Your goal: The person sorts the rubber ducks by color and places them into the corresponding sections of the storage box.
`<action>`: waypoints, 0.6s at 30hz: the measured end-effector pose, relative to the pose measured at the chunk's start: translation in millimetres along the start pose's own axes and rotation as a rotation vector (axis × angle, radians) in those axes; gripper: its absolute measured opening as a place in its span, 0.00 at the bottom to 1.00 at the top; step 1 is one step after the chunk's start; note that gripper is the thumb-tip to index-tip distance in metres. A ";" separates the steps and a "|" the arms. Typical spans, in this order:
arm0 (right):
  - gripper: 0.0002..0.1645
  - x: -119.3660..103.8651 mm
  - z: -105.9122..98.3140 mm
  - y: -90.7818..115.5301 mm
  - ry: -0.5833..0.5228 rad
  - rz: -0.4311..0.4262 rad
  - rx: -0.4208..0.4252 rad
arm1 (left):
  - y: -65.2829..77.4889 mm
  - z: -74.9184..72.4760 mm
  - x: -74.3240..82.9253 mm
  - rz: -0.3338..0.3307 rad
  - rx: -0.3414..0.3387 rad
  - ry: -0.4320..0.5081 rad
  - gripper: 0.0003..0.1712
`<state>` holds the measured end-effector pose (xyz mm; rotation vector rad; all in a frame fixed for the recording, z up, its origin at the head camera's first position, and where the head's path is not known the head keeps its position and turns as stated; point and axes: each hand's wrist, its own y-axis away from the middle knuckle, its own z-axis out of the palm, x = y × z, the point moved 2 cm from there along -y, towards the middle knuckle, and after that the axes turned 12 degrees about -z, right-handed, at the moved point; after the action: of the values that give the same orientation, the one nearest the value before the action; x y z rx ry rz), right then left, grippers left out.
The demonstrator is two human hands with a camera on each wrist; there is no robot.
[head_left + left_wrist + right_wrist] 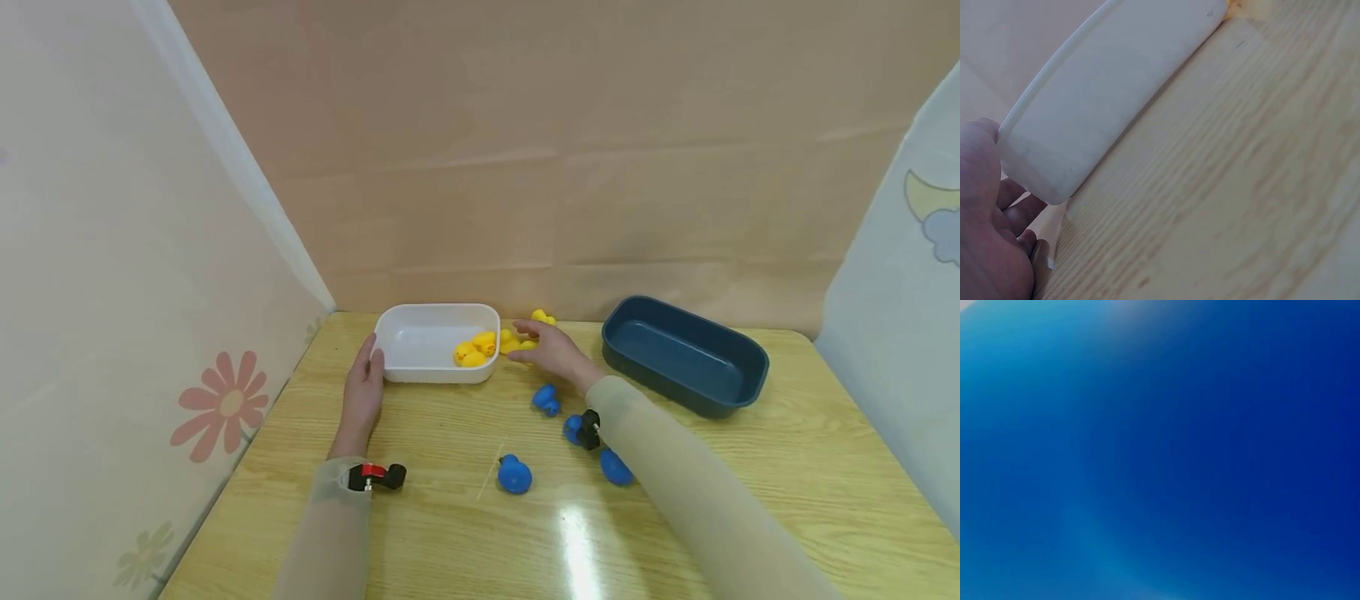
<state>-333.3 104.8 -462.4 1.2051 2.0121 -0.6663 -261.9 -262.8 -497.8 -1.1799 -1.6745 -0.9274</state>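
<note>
A white bin point(437, 375) stands at the back left with several yellow rubber ducks point(474, 350) inside its right end. My left hand point(363, 396) rests against the bin's left end, touching its outer wall; the left wrist view shows thumb and fingers at the white corner. Just right of the bin, my right hand point(553, 350) reaches over yellow ducks point(507, 342) on the table, thumb and forefinger spread apart. Whether it touches them I cannot tell. Another yellow duck point(543, 317) lies behind that hand. A blurred blue surface point(1210, 456) fills the right wrist view.
A dark blue bin point(678, 367) sits at the back right. Blue rubber ducks lie on the wooden table point(442, 533): one point(546, 400) near my right wrist, one point(514, 475) closer in, others point(615, 467) under or beside my right forearm. Papered walls point(480, 167) border the table.
</note>
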 end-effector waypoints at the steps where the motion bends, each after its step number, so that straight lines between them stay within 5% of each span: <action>1: 0.44 0.8 0.0 -0.6 0.007 -0.002 -0.002 | -0.1 0.3 0.0 -0.002 0.000 0.004 0.40; 18: 0.39 9.8 7.9 -9.1 0.119 -0.032 0.014 | 0.4 1.3 2.7 -0.015 0.000 0.004 0.38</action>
<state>-342.3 100.4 -474.2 1.2493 2.1322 -0.6391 -262.3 -260.6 -495.7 -1.1661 -1.6819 -0.9380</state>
